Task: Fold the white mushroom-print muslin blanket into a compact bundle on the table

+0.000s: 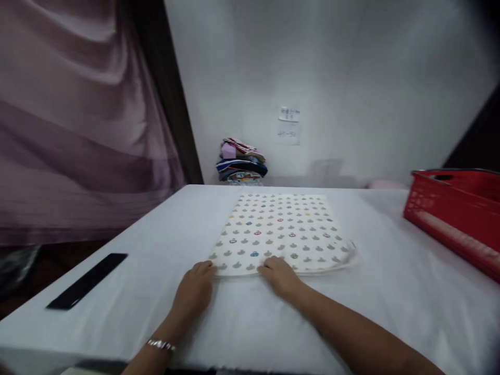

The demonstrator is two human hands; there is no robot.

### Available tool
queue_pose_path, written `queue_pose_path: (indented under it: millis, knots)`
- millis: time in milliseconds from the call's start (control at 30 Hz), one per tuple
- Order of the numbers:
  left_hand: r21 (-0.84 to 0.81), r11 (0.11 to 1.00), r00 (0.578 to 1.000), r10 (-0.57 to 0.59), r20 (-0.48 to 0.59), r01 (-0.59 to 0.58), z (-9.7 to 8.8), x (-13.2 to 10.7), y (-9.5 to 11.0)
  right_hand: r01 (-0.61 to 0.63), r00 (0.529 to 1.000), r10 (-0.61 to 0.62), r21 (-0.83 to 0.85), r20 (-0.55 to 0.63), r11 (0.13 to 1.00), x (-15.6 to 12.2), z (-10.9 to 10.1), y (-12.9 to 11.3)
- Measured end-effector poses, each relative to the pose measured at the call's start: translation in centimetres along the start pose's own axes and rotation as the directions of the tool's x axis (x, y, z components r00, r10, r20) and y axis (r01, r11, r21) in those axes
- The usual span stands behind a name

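A white cloth (281,229) printed with small grey and coloured motifs lies flat on the white table (164,229), folded into a rectangle. My left hand (195,289) rests at the cloth's near left corner, fingers curled onto the edge. My right hand (282,276) lies on the near edge toward the middle, fingers bent down on the fabric. Whether either hand pinches the cloth or only presses it is not clear. A metal bracelet (161,344) circles my left wrist.
A red plastic basket (453,213) stands at the table's right edge. A flat black object (88,281) lies near the left edge. A pile of folded coloured clothes (241,162) sits at the far side by the wall. A mauve curtain (70,114) hangs left.
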State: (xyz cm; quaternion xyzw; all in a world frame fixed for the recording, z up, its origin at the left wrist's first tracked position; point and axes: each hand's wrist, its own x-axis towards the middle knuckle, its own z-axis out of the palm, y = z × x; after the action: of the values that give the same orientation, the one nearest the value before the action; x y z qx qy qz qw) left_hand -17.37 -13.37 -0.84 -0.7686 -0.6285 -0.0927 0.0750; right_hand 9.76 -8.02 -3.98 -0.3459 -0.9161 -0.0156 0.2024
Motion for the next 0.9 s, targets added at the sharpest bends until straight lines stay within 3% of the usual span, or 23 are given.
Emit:
queue_pose_path:
  millis: [133,200,367,500,733,900]
  knots:
    - [-0.038,0.961,0.960,0.271,-0.076,-0.274,1.8,0.6,-0.2,-0.036,0.999,0.035,0.029,0.024,0.999,0.4,0.1,0.4]
    - [-0.072,0.943,0.945,0.321,-0.061,-0.325,2.3,1.5,0.1,-0.051,0.998,0.049,0.045,0.040,0.998,0.6,-0.1,0.7]
    - [-0.062,0.951,0.952,0.305,0.024,-0.303,2.4,3.4,1.1,-0.113,0.992,0.105,0.130,0.067,0.985,0.9,-0.9,1.3]
    - [-0.038,0.942,0.942,0.335,0.008,-0.334,2.1,4.5,2.6,-0.123,0.991,0.113,0.164,0.069,0.979,1.2,-1.0,1.7]
    - [0.008,0.949,0.945,0.312,0.093,-0.314,1.9,5.5,6.0,-0.051,0.996,0.055,-0.055,0.069,0.997,0.7,-0.3,1.6]
    - [-0.004,0.954,0.946,0.299,0.126,-0.301,1.7,5.7,6.0,-0.024,1.000,0.026,-0.143,0.008,0.989,-3.3,-2.3,4.0]
